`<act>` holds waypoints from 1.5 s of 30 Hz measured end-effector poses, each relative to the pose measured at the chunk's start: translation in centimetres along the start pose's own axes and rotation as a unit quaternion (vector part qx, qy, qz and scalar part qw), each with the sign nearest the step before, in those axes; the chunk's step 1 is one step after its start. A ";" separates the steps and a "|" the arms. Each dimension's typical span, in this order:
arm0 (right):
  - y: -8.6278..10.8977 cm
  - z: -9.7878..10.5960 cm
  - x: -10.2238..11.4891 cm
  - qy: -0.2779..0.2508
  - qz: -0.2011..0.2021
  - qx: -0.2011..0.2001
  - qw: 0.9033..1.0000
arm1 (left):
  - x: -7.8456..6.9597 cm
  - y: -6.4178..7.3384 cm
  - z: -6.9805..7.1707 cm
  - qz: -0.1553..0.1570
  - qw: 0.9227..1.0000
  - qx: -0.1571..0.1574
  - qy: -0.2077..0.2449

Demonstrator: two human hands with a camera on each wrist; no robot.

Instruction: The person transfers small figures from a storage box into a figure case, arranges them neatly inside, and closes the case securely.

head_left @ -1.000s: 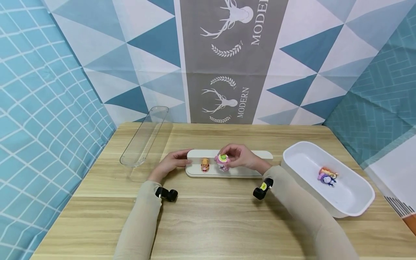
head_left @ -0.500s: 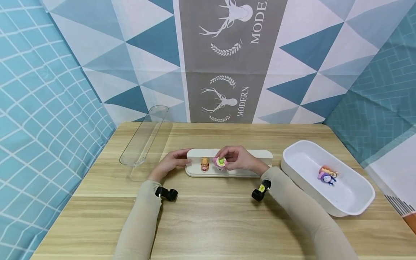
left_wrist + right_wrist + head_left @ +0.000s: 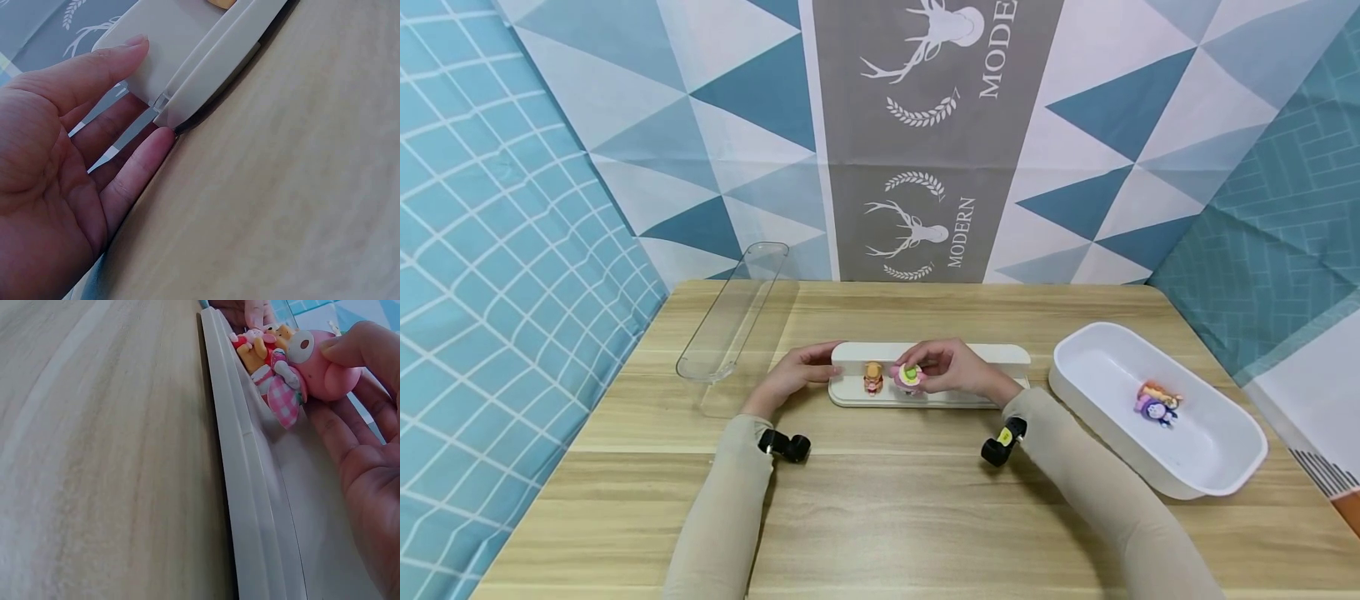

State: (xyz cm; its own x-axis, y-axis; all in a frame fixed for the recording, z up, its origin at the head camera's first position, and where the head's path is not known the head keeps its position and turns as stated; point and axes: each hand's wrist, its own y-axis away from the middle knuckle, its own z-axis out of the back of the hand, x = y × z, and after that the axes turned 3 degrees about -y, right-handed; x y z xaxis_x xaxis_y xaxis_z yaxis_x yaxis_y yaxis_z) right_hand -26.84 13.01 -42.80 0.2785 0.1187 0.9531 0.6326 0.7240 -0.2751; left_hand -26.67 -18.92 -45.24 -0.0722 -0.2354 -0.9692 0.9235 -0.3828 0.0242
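A long off-white display stand [image 3: 951, 400] with an upright back panel lies across the middle of the table. At its left end my left hand [image 3: 799, 375] holds it; in the left wrist view the thumb [image 3: 128, 59] lies over the panel's face, with fingers behind and at the base corner. On the stand sits an orange-and-red bear figurine [image 3: 872, 379]. Just right of it, my right hand [image 3: 953, 367] pinches a pink-headed figurine [image 3: 328, 365] by the head, its checked skirt low over the stand. Whether its bottom touches the stand I cannot tell.
On the right stands a white plastic tub [image 3: 1093, 400] with purple and orange figurines [image 3: 1157, 406] inside. A clear plastic cover [image 3: 733, 321] stands at the back left of the wooden table [image 3: 880, 517]. Patterned cloths hang behind and at both sides.
Over the last second the pink figurine has moved slightly left and its top has turned toward the head camera. My left hand stays at the stand's left end.
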 end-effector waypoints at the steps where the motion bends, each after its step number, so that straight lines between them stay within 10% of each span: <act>1: 0.0 0.0 0.0 0.000 0.000 0.001 1.000 | 0.0 0.0 0.0 -0.001 1.000 0.000 0.001; 16: 0.1 -0.2 0.8 0.093 -0.004 0.008 0.996 | 0.3 -0.1 0.1 -0.002 1.000 0.000 -0.002; 32: 0.3 0.3 2.5 0.347 0.077 0.006 0.935 | 0.5 -0.2 0.2 0.001 1.000 -0.004 -0.007; 45: 0.0 0.5 3.0 0.364 0.068 0.025 0.929 | 0.4 -0.1 0.2 0.002 1.000 -0.004 -0.013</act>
State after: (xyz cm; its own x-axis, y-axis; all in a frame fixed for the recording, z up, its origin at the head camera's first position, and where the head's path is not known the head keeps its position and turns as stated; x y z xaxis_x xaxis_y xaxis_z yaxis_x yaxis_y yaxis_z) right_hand -26.36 13.72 -39.85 0.7793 -0.2655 0.5676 0.5261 0.7693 -0.3626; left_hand -26.89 -19.11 -45.58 -0.0777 -0.2595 -0.9626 0.9266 -0.3751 0.0263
